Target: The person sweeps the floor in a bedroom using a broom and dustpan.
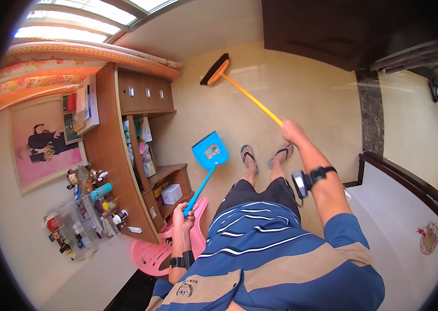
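A blue long-handled dustpan (209, 151) is held by my left hand (183, 216), its fingers wrapped round the top of the handle. The pan hangs low over or rests on the floor, ahead and left of my feet; which of the two I cannot tell. My right hand (292, 132) grips the orange handle of a broom (250, 97). Farther off, the broom's orange head with dark bristles lies against the floor, apart from the dustpan. My feet, in flip-flops (248, 153), stand between the two tools.
On the left stands a wooden desk (106, 155) with shelves, bearing bottles and a clear organizer (80, 228). A pink chair (151, 256) is tucked beside it. Dark furniture (322, 31) stands at the far side. A dark stone strip (371, 109) crosses the tan floor (302, 78) at right.
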`<state>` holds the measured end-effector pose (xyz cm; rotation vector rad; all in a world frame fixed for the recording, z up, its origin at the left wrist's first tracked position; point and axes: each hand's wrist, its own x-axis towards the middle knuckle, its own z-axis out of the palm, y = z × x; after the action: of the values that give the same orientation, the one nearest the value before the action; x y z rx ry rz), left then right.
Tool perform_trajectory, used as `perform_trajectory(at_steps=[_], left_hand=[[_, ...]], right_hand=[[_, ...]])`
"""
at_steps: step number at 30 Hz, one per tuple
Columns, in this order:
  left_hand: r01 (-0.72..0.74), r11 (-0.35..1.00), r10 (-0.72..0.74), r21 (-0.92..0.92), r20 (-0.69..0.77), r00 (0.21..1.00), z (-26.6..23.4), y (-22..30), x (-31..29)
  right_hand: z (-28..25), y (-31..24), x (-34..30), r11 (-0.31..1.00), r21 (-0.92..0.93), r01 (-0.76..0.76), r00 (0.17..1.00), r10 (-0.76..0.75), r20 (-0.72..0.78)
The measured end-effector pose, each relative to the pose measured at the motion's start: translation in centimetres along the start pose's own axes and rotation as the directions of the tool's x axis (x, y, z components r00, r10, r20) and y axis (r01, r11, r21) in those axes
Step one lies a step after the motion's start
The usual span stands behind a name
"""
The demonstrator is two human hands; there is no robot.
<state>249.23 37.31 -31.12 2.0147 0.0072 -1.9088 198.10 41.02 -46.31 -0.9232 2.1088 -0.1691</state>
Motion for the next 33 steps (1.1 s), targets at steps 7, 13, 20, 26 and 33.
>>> perform_trajectory(at_steps=[7,13,20,26,33], left_hand=[[0.000,1.000,0.000,0.006,0.070,0.998,-0.9,2.6,4.3],[-0.046,0.998,0.044,0.043,0.041,0.998,-0.4,3.5,6.3],[-0.134,0.982,0.111,0.132,0.166,0.980,0.9,5.0,6.3],[-0.100,0.950,0.059,0.297,0.143,0.988,5.9,7.3,4.6],[-0.058,0.923,-0.005,0.380,0.164,0.987,7.3,6.9,6.9]], right_hand=[[2.7,19.0,-23.1,0.965,-0.167,-0.201,0.976,0.212,0.053],[2.5,20.0,-41.4,0.921,0.018,-0.388,0.918,0.388,-0.076],[6.7,19.1,-34.6,0.959,0.170,-0.226,0.941,0.260,-0.215],[5.1,15.7,-24.8,0.851,0.278,-0.445,0.870,0.485,-0.092],[10.3,19.7,-42.8,0.760,0.144,-0.634,0.768,0.640,0.006]])
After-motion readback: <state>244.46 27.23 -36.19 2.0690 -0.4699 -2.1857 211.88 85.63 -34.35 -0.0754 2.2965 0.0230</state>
